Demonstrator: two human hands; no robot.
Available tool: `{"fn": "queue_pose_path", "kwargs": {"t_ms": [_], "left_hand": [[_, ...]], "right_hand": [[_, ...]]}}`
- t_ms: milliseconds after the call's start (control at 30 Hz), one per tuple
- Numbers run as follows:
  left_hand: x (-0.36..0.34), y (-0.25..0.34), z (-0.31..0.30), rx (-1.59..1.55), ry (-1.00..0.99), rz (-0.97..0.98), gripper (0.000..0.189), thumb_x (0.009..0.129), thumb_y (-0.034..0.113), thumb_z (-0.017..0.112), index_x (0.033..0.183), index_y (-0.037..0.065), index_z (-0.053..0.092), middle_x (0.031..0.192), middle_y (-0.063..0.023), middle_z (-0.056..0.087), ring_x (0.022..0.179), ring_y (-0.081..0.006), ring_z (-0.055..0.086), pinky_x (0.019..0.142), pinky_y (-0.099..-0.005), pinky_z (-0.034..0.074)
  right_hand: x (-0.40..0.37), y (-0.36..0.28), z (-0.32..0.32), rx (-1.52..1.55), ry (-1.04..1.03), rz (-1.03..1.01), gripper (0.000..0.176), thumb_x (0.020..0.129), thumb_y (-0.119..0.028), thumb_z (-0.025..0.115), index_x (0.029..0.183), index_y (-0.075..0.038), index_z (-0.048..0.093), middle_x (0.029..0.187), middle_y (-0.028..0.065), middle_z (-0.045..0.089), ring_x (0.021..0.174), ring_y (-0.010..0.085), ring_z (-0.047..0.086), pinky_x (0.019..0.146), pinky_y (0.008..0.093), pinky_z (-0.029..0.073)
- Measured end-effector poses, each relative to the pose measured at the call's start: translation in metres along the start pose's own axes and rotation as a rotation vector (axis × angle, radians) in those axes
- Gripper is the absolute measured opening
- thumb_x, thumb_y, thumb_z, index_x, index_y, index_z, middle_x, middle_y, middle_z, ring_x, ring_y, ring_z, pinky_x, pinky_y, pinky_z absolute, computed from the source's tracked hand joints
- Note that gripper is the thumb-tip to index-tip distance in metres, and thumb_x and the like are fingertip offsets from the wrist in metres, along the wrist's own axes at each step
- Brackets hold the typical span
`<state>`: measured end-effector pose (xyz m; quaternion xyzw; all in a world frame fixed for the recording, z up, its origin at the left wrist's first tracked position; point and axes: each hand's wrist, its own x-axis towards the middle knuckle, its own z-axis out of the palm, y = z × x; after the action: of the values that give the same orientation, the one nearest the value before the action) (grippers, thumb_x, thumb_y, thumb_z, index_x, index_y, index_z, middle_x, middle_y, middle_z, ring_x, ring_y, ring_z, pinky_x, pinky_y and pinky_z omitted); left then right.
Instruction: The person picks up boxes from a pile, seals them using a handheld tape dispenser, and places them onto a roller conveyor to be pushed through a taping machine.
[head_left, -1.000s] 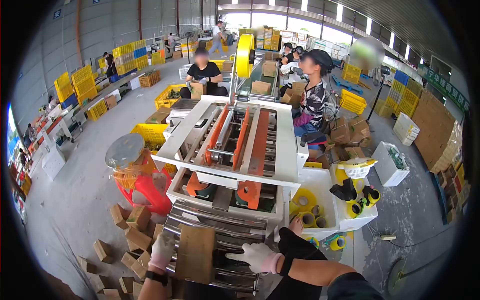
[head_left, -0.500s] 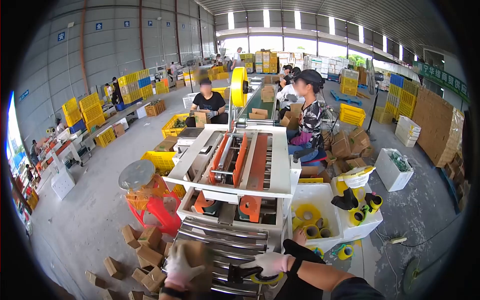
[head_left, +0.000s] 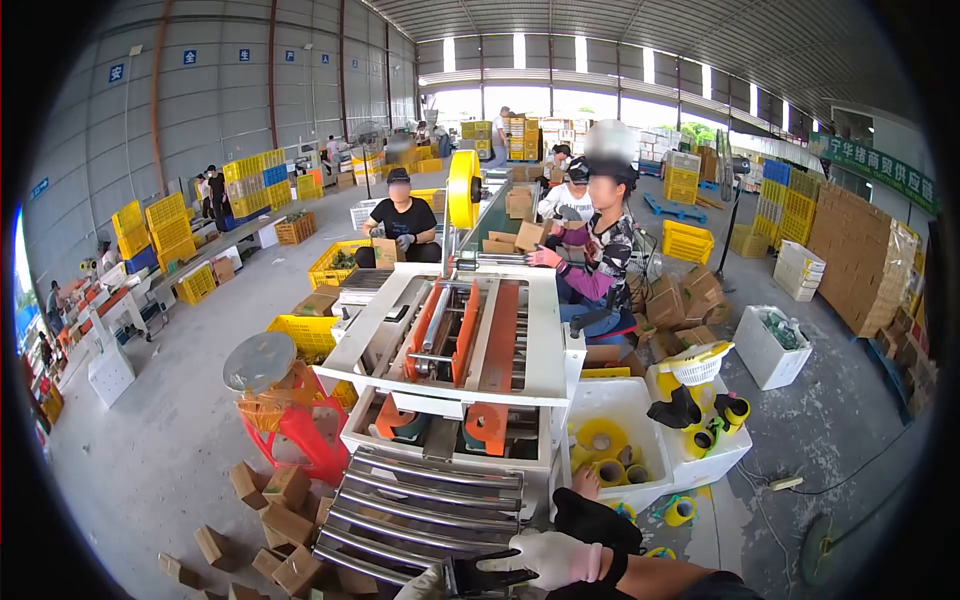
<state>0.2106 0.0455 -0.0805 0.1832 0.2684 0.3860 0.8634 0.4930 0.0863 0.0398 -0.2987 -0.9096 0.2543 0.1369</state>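
My right hand (head_left: pixel 545 558), in a white glove with a pink cuff, is closed on a black hand-held tape dispenser (head_left: pixel 480 574) above the near end of the steel roller conveyor (head_left: pixel 425 500). My left hand (head_left: pixel 424 584), gloved too, is close to the dispenser at the bottom edge of the view; its fingers are mostly cut off or hidden. Beyond the rollers stands a white carton-sealing machine (head_left: pixel 345 372) with orange side guides and a large yellow tape roll (head_left: pixel 463 190) on top.
Small cardboard boxes (head_left: pixel 287 525) lie on the floor left of the rollers, near a red stool (head_left: pixel 315 445). To the right, a white foam box (head_left: pixel 640 440) holds tape rolls. Beyond the machine, one person (head_left: pixel 400 222) sits left and another (head_left: pixel 600 250) right.
The cardboard box at my left hand has gone from view. My left hand has moved down and right, towards the dispenser; the right-hand co-worker now reaches to a box on the line.
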Motion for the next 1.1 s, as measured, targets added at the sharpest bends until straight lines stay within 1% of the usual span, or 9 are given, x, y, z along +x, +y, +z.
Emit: {"fn": "queue_pose_path", "kwargs": {"t_ms": [200, 500, 633, 733, 767, 833, 933, 1067, 1100], "left_hand": [[-0.01, 0.004, 0.023, 0.112, 0.101, 0.082, 0.025, 0.098, 0.024, 0.054, 0.116, 0.009, 0.064, 0.097, -0.0038, 0.07, 0.079, -0.0173, 0.065, 0.065, -0.0304, 0.054], [-0.01, -0.007, 0.012, 0.331, 0.135, 0.102, 0.026, 0.097, 0.015, 0.05, 0.116, 0.004, 0.065, 0.096, -0.0021, 0.07, 0.077, -0.0122, 0.063, 0.067, -0.0259, 0.051], [0.0, -0.016, -0.016, 0.544, 0.106, 0.148, 0.027, 0.096, 0.008, 0.049, 0.119, 0.002, 0.064, 0.108, -0.0064, 0.07, 0.091, -0.0143, 0.065, 0.079, -0.0291, 0.054], [-0.004, -0.004, -0.01, 0.133, 0.041, 0.032, 0.029, 0.097, 0.012, 0.053, 0.122, -0.001, 0.061, 0.112, -0.0079, 0.069, 0.099, -0.0203, 0.066, 0.083, -0.034, 0.056], [-0.002, -0.008, -0.02, 0.341, 0.031, 0.058, 0.029, 0.098, 0.014, 0.052, 0.121, -0.001, 0.061, 0.113, -0.0081, 0.068, 0.101, -0.0199, 0.065, 0.088, -0.0333, 0.054], [-0.002, -0.017, -0.027, -0.041, 0.004, 0.01, 0.029, 0.099, 0.014, 0.051, 0.121, -0.001, 0.061, 0.114, -0.0092, 0.068, 0.104, -0.0196, 0.064, 0.093, -0.033, 0.052], [-0.005, -0.016, -0.02, -0.057, -0.084, -0.003, 0.03, 0.099, 0.016, 0.05, 0.121, -0.001, 0.062, 0.115, -0.0102, 0.067, 0.107, -0.0199, 0.063, 0.097, -0.0332, 0.049], [0.004, -0.015, -0.001, -0.129, 0.062, -0.077, 0.028, 0.098, 0.017, 0.052, 0.119, 0.001, 0.063, 0.11, -0.0105, 0.068, 0.105, -0.0227, 0.063, 0.093, -0.0347, 0.05], [0.006, -0.013, 0.0, 0.204, 0.105, 0.034, 0.026, 0.098, 0.016, 0.053, 0.116, 0.002, 0.064, 0.106, -0.0096, 0.069, 0.101, -0.0218, 0.063, 0.09, -0.0338, 0.051]], "right_hand": [[0.0, 0.002, 0.007, 0.021, 0.024, -0.045, 0.08, 0.077, -0.006, 0.06, 0.146, -0.042, 0.041, 0.09, 0.0116, 0.055, 0.078, 0.0304, 0.06, 0.07, 0.039, 0.053], [-0.004, 0.0, 0.015, 0.043, 0.03, -0.056, 0.086, 0.072, -0.004, 0.059, 0.147, -0.041, 0.04, 0.087, 0.0122, 0.053, 0.074, 0.0304, 0.058, 0.068, 0.0387, 0.052], [-0.003, -0.003, 0.01, -0.043, -0.109, -0.016, 0.085, 0.073, -0.002, 0.059, 0.147, -0.04, 0.041, 0.088, 0.012, 0.053, 0.074, 0.0305, 0.058, 0.067, 0.0388, 0.052], [0.0, -0.007, 0.002, 0.048, 0.113, -0.131, 0.087, 0.071, -0.001, 0.059, 0.147, -0.041, 0.041, 0.088, 0.0112, 0.052, 0.072, 0.0303, 0.058, 0.066, 0.0389, 0.052], [-0.002, -0.006, 0.001, -0.028, -0.016, -0.041, 0.088, 0.071, 0.0, 0.059, 0.147, -0.041, 0.041, 0.09, 0.0116, 0.053, 0.075, 0.0304, 0.059, 0.068, 0.0382, 0.053], [-0.005, -0.004, 0.01, -0.012, -0.056, 0.007, 0.088, 0.071, 0.0, 0.059, 0.147, -0.04, 0.041, 0.091, 0.0119, 0.053, 0.076, 0.0306, 0.059, 0.068, 0.0382, 0.053], [-0.009, 0.007, 0.031, -0.035, -0.091, 0.038, 0.087, 0.071, -0.001, 0.059, 0.147, -0.04, 0.041, 0.092, 0.012, 0.053, 0.077, 0.0307, 0.059, 0.068, 0.0385, 0.053], [-0.008, 0.007, 0.019, -0.007, 0.01, -0.031, 0.086, 0.072, -0.001, 0.059, 0.146, -0.042, 0.042, 0.094, 0.0122, 0.054, 0.077, 0.0311, 0.06, 0.068, 0.0397, 0.053], [-0.007, 0.008, 0.019, -0.008, 0.021, -0.031, 0.086, 0.072, 0.0, 0.059, 0.146, -0.042, 0.043, 0.094, 0.0123, 0.054, 0.077, 0.0311, 0.06, 0.067, 0.0397, 0.053]]}}
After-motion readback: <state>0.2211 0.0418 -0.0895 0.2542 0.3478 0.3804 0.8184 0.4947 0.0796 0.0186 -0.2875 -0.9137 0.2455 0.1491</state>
